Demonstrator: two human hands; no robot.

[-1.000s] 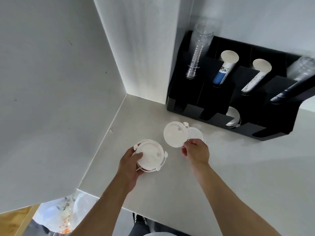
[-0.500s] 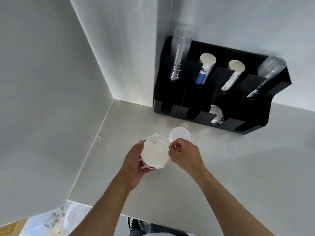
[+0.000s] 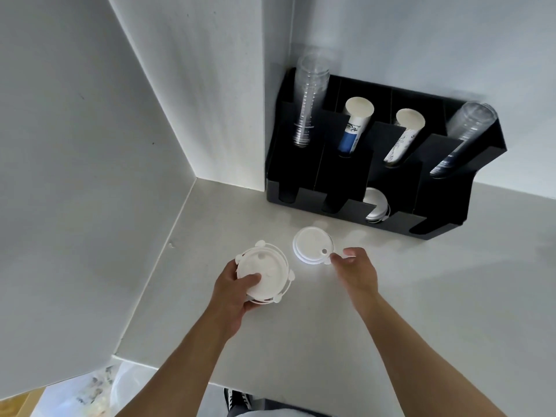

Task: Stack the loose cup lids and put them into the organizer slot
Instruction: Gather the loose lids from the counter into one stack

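My left hand [image 3: 231, 291] grips a stack of white cup lids [image 3: 264, 273] just above the counter, thumb on top. To its right, one or two white lids [image 3: 311, 244] lie flat on the counter. My right hand [image 3: 356, 270] touches their tab at the right edge with thumb and forefinger. The black organizer [image 3: 391, 170] stands against the back wall. Its third lower slot holds several white lids [image 3: 376, 206] on edge.
Stacks of clear plastic cups [image 3: 310, 97] and paper cups [image 3: 355, 124] lean in the organizer's upper slots. White walls close the counter at left and back. The counter's front edge [image 3: 168, 367] runs near my arms, with a bag-lined bin [image 3: 90, 389] below.
My right hand set a lid onto the stack in my left hand, then moved right to the lids lying on the counter. The stack has shifted slightly left.
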